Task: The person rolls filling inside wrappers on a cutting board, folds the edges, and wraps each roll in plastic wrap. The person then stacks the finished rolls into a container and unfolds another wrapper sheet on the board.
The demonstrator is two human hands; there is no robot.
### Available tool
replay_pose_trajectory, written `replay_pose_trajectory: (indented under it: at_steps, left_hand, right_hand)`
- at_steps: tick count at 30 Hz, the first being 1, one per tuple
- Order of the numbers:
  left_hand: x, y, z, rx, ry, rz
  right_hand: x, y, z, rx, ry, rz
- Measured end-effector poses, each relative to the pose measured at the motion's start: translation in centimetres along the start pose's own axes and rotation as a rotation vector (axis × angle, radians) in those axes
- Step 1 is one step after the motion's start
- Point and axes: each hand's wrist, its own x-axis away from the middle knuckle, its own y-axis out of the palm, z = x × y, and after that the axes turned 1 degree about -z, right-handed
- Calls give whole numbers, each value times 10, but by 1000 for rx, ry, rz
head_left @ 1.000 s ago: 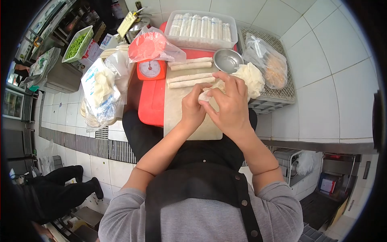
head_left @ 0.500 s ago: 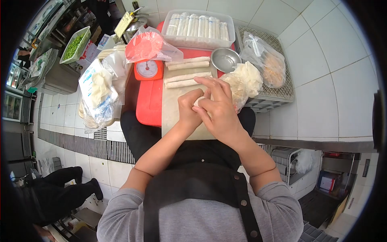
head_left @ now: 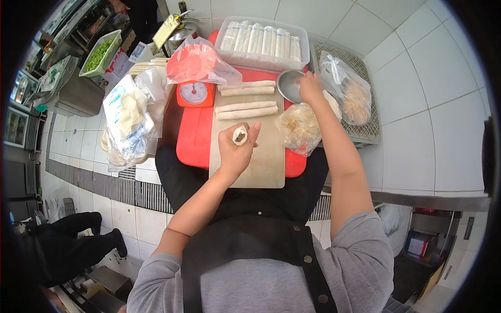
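Note:
My left hand (head_left: 234, 157) is closed around a spring roll (head_left: 240, 136) above the board. The roll stands on end, and its open upper end shows a dark filling inside the pale wrapper. My right hand (head_left: 311, 87) reaches to the metal bowl (head_left: 286, 86), fingers bent over its right side; their tips are hard to make out. Two pairs of finished rolls (head_left: 247, 110) lie on the cutting board (head_left: 250, 167). Beside the board sits a plastic bag of shredded filling (head_left: 300, 129). Pale wrappers (head_left: 332, 104) are partly hidden behind my right forearm.
At the back stands a clear tub (head_left: 292, 63) of packed rolls. A red kitchen scale (head_left: 195, 95) carries a plastic bag. Wrappers lie on a bag (head_left: 130, 117) at left. A grey crate (head_left: 360, 133) holds another bag (head_left: 347, 91). Other people are at the left.
My hands have parted. The right one has gone from the roll to the metal bowl, while the left keeps the roll, now with its open end showing.

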Motion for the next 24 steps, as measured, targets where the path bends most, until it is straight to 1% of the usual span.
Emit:
replay_pose_trajectory:
  at_steps: [2,6,8,9,11,12,14,15,17,18,20,22,23,24]
  left_hand:
    - [1,-2,-2,-9,-16,-2]
    - [0,-3,-7,3,-70,10]
    - [-1,-1,-10,-5,-78,6]
    - [-1,1,-11,5,-81,-1]
    - [-4,7,-18,19,-79,-7]
    - [-6,9,-24,-13,-86,-5]
    - [-10,14,-29,-42,-91,3]
    - [-12,16,-29,-63,-72,-23]
    - [-13,20,-32,-86,-54,-46]
    - [-14,23,-35,-103,-19,-57]
    - [-12,27,-34,-123,17,-70]
    - [-9,31,-29,-148,-5,-77]
    - [-9,33,-29,-148,-4,-82]
    - [-8,35,-30,-126,71,-54]
  right_hand:
    - [13,8,0,257,-49,-178]
    - [12,-2,-1,244,-18,-124]
    - [10,-20,3,-40,-10,42]
    - [13,-26,2,-37,-9,43]
    - [22,-40,0,-265,-87,332]
    - [30,-55,-9,-261,-91,332]
    - [54,-98,-43,-765,36,191]
    - [66,-114,-56,-763,32,188]
    - [89,-142,-82,-1029,-122,118]
    - [102,-155,-96,-1031,-124,116]
    - [126,-178,-122,-962,-292,32]
    - [144,-190,-139,-756,-415,9]
    - [150,-188,-144,-756,-411,13]
    - [155,-185,-149,-627,-463,12]
